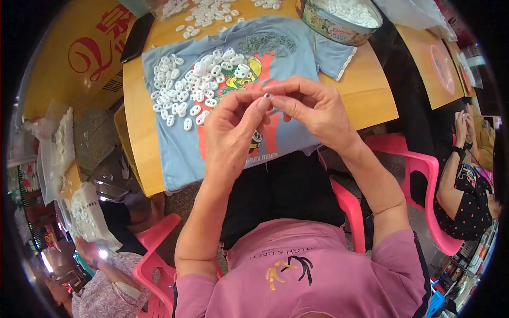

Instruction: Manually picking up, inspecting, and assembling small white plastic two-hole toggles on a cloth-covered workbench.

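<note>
My left hand (229, 124) and my right hand (314, 112) meet above a blue T-shirt (180, 153) spread on the table. The thumbs and fingertips of both are pinched together. A tiny white bit with a dark spot (267, 96) shows between them; the fingers hide the rest, so I cannot tell its kind. Beside my left hand lies a loose pile of white oval pieces with two holes each (183, 87). Farther off, a heap of small thin dark grey-green parts (268, 44) rests on the shirt.
More white pieces (207, 13) lie along the wooden table's (366, 98) far side. A round tin (339, 34) of white pieces stands far right, a dark phone-like slab (138, 37) far left. People sit on pink chairs at left (154, 265) and right (424, 164).
</note>
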The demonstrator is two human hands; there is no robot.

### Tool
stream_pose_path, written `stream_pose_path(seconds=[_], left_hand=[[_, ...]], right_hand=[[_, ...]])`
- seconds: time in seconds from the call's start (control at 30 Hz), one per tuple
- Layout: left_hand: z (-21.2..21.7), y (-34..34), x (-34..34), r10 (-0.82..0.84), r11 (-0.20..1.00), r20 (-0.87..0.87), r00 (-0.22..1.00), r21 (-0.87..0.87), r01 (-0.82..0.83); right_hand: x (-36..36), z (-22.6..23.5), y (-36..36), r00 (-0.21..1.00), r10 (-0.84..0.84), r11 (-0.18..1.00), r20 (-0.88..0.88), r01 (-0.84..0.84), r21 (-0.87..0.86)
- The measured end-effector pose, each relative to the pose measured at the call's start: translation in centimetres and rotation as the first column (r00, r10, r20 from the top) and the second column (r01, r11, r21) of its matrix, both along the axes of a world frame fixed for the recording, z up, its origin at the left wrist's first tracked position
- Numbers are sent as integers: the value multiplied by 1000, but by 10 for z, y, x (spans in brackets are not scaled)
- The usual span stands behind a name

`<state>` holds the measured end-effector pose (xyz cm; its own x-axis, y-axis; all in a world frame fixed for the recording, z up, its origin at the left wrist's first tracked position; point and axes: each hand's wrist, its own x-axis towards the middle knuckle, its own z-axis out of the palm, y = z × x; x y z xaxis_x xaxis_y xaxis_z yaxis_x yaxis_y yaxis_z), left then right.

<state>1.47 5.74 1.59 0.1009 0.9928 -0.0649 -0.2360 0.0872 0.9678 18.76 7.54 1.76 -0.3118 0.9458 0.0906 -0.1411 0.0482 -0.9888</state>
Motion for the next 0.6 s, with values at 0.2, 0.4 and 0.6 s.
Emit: stream_pose_path(seconds=[0.2, 0.4, 0.6], left_hand=[[-2, -9, -6, 49, 999, 7, 999, 13, -49], [-11, -10, -8, 61, 998, -3, 998, 10, -61], [-13, -12, -11, 63, 998, -8, 998, -28, -63]], right_hand=[[18, 2, 29, 889, -215, 924, 404, 51, 379], [30, -13, 70, 495, -560, 707, 665, -133, 695], [29, -6, 66, 497, -488, 729, 718, -220, 648]])
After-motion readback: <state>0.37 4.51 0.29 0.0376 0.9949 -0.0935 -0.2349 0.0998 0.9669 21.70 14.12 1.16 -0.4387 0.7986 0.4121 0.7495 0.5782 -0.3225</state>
